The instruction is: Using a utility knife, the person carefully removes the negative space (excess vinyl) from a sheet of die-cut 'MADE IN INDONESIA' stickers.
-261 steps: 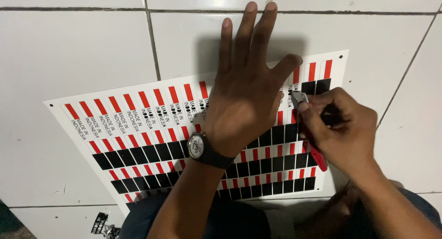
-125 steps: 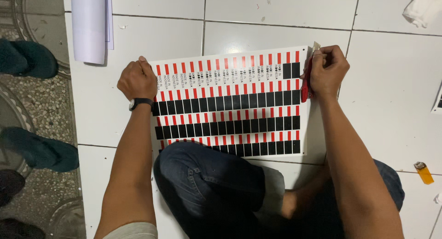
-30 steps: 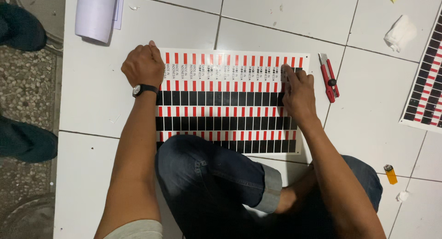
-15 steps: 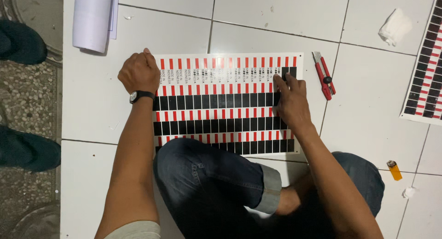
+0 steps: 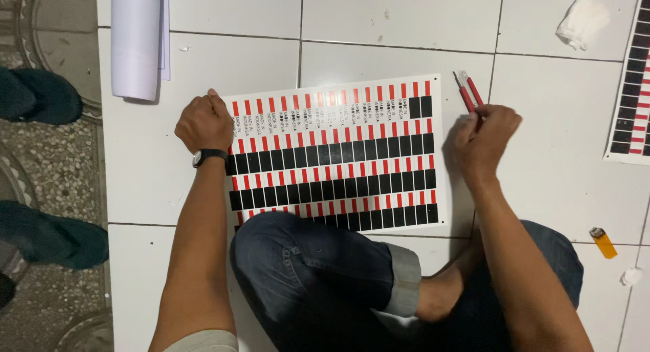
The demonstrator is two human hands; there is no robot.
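Hands differ: right hand [image 5: 482, 140] has left the label sheet [image 5: 338, 159], now loosely curled on the red cutter [image 5: 468, 92] at the sheet's 2 o'clock. Left hand [image 5: 203, 123], fisted, still pins the sheet's 10 o'clock corner to the floor [image 5: 562, 101].

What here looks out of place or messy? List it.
Small litter only: a crumpled tissue at top right, a white scrap and an orange lighter lie loose on the tiles at right. The sheet lies flat and undamaged under the left hand.
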